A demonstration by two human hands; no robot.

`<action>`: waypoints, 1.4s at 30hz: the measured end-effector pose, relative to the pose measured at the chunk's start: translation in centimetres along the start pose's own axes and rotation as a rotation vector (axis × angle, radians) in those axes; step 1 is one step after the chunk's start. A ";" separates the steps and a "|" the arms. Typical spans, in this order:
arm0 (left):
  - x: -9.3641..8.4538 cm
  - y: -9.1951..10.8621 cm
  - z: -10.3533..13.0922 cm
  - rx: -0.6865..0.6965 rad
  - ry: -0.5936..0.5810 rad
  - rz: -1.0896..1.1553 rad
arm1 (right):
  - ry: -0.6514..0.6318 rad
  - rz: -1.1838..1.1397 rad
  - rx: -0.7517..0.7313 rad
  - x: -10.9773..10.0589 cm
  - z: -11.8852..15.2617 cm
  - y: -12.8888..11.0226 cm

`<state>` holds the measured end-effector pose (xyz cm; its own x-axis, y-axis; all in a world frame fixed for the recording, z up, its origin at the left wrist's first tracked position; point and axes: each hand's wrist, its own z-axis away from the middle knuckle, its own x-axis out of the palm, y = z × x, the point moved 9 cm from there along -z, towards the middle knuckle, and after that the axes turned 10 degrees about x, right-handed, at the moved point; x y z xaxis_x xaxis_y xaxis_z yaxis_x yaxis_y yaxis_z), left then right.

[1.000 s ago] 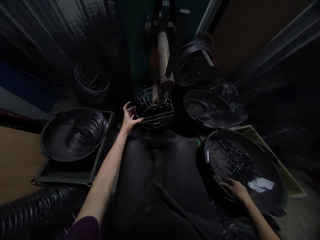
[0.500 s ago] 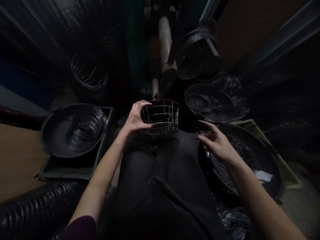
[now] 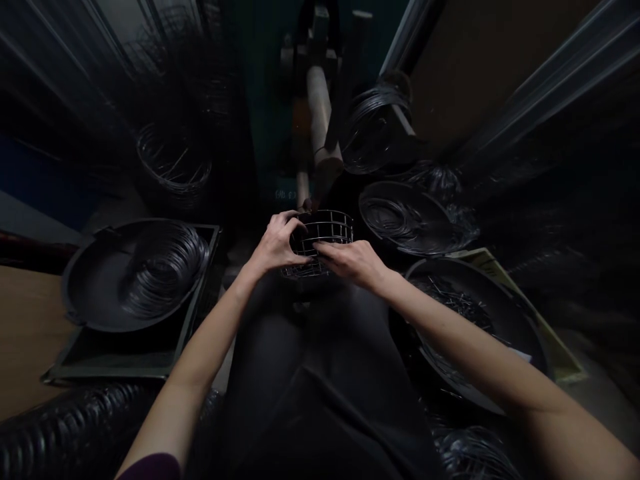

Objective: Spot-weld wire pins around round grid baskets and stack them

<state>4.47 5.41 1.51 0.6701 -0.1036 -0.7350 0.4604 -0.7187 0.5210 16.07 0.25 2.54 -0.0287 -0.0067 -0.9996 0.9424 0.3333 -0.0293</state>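
A round wire basket (image 3: 341, 229) stands above my lap, just under the machine's lower rod. My left hand (image 3: 278, 245) is curled round its left side, thumb at the near part and fingers at the far rim. At the basket's near right side is my right hand (image 3: 354, 262), its fingers pressed together against the wires. Whatever may be between those fingertips is hidden by the hand and too dark to make out.
A machine with a pale cylinder (image 3: 319, 110) rises ahead. To the left, a black pan (image 3: 95, 280) holds a wire coil (image 3: 167, 270) over a green crate (image 3: 113, 360). On the right are a pan of short wires (image 3: 515, 313) and another coil pan (image 3: 435, 227).
My right hand has moved left from beside the pan of short wires to the basket. My left hand still holds the basket. The whole view has shifted slightly.
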 end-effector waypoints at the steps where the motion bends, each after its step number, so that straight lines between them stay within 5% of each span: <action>1: -0.1 -0.1 -0.1 -0.003 0.004 0.004 | 0.011 0.024 -0.012 -0.1 -0.1 0.0; 22: -1.0 -1.8 -2.1 -0.009 -0.041 0.030 | 0.151 -0.037 -0.046 -1.4 -1.9 1.0; 28: -1.5 -2.4 -1.9 -0.053 -0.047 0.025 | 0.292 -0.161 0.081 -1.0 -0.8 3.1; 42: -2.5 -5.4 -4.9 -0.101 0.035 -0.048 | 0.466 -0.387 0.196 -1.4 -5.1 5.8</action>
<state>3.13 12.93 2.64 0.6652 -0.0450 -0.7453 0.5476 -0.6492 0.5279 19.91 6.98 3.77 -0.4796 0.3336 -0.8116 0.8771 0.2095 -0.4321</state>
